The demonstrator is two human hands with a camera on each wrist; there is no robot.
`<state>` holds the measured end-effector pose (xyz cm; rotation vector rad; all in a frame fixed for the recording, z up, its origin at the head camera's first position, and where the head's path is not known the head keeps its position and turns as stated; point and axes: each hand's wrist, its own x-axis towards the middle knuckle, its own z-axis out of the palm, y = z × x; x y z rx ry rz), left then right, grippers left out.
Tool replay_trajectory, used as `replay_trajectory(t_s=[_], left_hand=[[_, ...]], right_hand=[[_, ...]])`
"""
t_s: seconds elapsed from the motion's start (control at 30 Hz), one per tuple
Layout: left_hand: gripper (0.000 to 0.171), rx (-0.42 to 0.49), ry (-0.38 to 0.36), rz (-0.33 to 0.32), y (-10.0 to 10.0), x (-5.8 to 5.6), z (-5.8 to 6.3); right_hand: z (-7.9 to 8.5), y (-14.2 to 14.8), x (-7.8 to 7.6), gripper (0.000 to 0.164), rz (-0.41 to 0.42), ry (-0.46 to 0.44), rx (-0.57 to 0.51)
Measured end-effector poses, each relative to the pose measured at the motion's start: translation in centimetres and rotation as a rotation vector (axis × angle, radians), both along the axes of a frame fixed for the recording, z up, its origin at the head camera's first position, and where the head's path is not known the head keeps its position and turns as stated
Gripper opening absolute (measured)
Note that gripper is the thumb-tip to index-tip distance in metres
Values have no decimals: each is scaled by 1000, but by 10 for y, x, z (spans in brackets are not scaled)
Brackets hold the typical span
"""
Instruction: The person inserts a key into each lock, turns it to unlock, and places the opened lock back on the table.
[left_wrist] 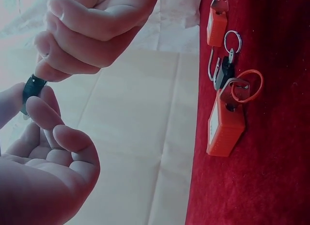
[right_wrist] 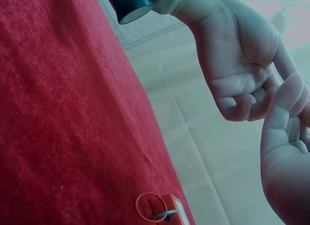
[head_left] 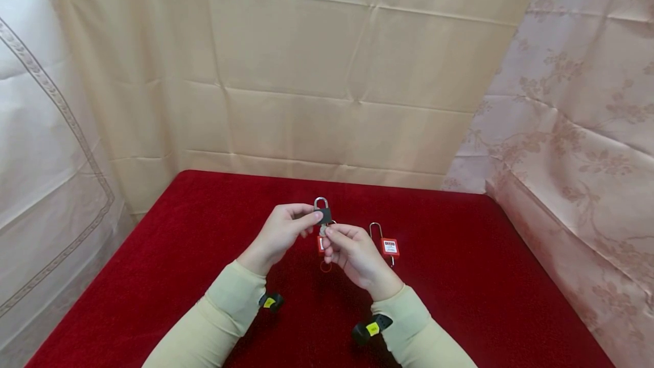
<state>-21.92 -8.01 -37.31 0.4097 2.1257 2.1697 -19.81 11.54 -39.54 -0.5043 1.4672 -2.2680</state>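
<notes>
My left hand (head_left: 281, 234) holds a small dark padlock (head_left: 323, 216) between thumb and fingers, its silver shackle pointing up. Just below the padlock, the thumb and forefinger of my right hand (head_left: 361, 257) pinch a silver key (head_left: 323, 231) at the lock's bottom end. In the left wrist view, the dark padlock (left_wrist: 32, 93) shows as a narrow edge between both hands, and the fingers cover the key. The right wrist view shows both hands meeting at its right edge, with the padlock hidden.
A red padlock (head_left: 389, 247) with a white label lies right of the hands on the red-covered table (head_left: 460, 277). Another red padlock (left_wrist: 226, 128) with an orange ring is partly behind the right hand. A small black piece (left_wrist: 224, 73) with a metal ring lies between them. Curtains surround the table.
</notes>
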Motion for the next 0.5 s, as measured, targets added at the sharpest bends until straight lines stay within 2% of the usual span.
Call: replay_trajectory(t_s=[0.33, 0.5], left_hand=[[24, 103, -24, -36, 2, 1, -2], [24, 94, -14, -36, 2, 0, -3]], right_hand=[[-2, 0, 0, 21, 52, -9, -73], [-1, 1, 0, 20, 50, -11, -77]])
